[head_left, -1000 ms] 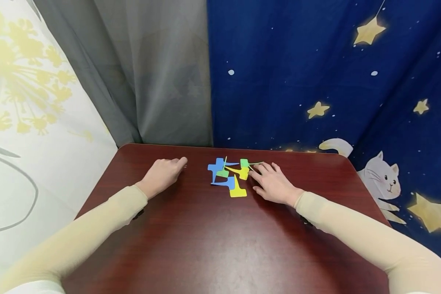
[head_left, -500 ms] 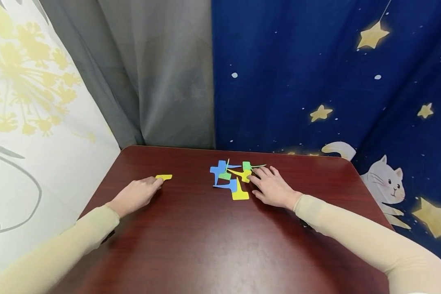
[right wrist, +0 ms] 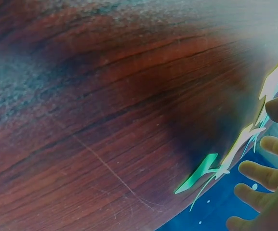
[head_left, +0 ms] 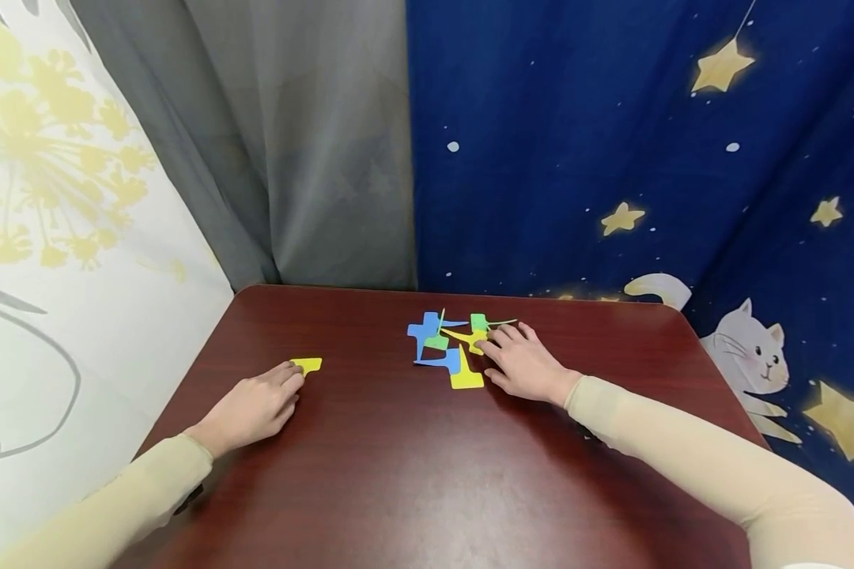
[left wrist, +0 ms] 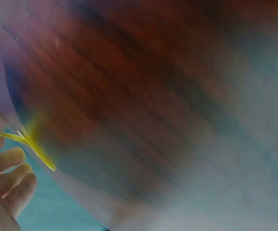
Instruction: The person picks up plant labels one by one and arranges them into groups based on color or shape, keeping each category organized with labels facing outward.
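At the left of the table, my left hand pinches a yellow T-shaped plant label by its stem, its flat head sticking out past the fingertips. The left wrist view shows the same yellow label edge-on beside the curled fingers. Near the table's middle lies a loose cluster of labels: blue ones, a yellow one in front, and a green one at the back. My right hand rests at the cluster's right side, fingers spread, fingertips at another yellow label.
The dark red-brown wooden table has rounded far corners. Behind it hang a grey curtain and a blue one with stars. A white patterned cloth is on the left.
My left hand has moved left and toward me, away from the cluster, with the yellow label, whose head now shows. The right hand has stayed nearly still beside the cluster.
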### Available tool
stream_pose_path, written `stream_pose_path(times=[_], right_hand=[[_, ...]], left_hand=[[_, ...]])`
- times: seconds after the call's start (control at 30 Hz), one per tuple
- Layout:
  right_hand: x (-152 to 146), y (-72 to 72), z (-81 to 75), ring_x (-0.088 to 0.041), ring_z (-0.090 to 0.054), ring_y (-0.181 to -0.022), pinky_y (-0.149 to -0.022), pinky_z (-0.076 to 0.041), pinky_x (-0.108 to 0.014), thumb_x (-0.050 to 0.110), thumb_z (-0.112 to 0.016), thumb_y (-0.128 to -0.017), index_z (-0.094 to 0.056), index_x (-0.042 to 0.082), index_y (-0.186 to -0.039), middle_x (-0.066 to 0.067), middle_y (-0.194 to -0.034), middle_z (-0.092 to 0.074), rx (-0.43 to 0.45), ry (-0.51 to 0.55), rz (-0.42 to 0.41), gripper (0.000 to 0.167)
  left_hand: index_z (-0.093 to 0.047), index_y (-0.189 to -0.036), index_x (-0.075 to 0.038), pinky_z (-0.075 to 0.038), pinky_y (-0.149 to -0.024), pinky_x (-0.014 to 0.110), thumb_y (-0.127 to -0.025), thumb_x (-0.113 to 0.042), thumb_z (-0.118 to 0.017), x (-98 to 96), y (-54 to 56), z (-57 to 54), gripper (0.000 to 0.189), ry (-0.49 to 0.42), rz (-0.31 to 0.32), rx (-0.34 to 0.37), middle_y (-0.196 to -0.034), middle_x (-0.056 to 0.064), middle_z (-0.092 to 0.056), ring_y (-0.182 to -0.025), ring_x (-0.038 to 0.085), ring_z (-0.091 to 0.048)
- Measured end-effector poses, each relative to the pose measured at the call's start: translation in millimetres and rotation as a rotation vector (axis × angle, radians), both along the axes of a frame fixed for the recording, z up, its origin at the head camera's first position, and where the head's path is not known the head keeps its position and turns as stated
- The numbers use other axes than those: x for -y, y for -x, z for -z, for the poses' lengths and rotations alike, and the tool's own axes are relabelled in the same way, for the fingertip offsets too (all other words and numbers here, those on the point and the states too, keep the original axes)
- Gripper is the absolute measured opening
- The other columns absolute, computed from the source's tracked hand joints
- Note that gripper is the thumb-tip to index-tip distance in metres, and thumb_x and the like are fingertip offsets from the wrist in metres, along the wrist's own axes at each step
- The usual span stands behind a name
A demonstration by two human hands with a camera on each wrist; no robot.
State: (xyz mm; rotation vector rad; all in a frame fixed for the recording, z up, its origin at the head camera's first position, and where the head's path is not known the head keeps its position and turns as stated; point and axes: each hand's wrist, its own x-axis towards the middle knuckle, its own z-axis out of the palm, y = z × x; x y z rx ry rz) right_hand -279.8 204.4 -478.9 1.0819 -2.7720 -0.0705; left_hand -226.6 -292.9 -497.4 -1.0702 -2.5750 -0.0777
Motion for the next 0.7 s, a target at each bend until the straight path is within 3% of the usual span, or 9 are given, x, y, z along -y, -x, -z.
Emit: stream_pose_path(times=[0.17, 0.3, 0.43, 0.7], right_hand=[[4.0, 3.0, 2.6, -0.034, -0.046, -0.129, -0.109, -0.031, -0.064, 0.037, -0.068, -0.095, -0.062, 0.015, -0.137, -0.010, -0.131, -0.059, -0.010, 0.018, -0.013, 0.048], [9.6, 5.5, 4.1, -0.035, -0.047, -0.130, -0.109, -0.032, -0.063, 0.035, -0.066, -0.095, -0.062, 0.016, -0.137, -0.010, -0.130, -0.060, -0.009, 0.025, -0.009, 0.046], [17.2, 7.4, 5.9, -0.034, -0.047, -0.130, -0.109, -0.032, -0.060, 0.035, -0.065, -0.096, -0.061, 0.016, -0.139, -0.008, -0.129, -0.061, 0.002, 0.036, 0.020, 0.047], [23.3, 9.5, 9.2, -0.033, -0.047, -0.128, -0.108, -0.033, -0.059, 0.036, -0.063, -0.097, -0.063, 0.016, -0.137, -0.007, -0.127, -0.061, -0.003, 0.046, 0.021, 0.044]], left_hand=[[-0.057, -0.096, -0.007, -0.059, -0.077, 0.052, -0.087, -0.013, -0.068, -3.6, -6.2, -2.5, 0.015, -0.002, -0.037, 0.030, -0.116, 0.018, -0.066, -0.119, 0.037, -0.062], [-0.055, -0.093, -0.010, -0.060, -0.068, 0.046, -0.087, -0.013, -0.067, -2.8, -9.9, 0.0, 0.015, -0.010, -0.057, 0.043, -0.106, 0.011, -0.065, -0.102, 0.028, -0.066], [-0.052, -0.091, -0.013, -0.055, -0.058, 0.038, -0.086, -0.013, -0.065, 0.0, -12.7, 2.0, 0.014, -0.021, -0.058, 0.045, -0.094, 0.003, -0.059, -0.082, 0.018, -0.060], [-0.052, -0.091, -0.013, -0.053, -0.055, 0.036, -0.085, -0.012, -0.066, 5.7, -17.1, 2.6, 0.016, -0.033, -0.060, 0.037, -0.091, 0.001, -0.056, -0.077, 0.015, -0.056]])
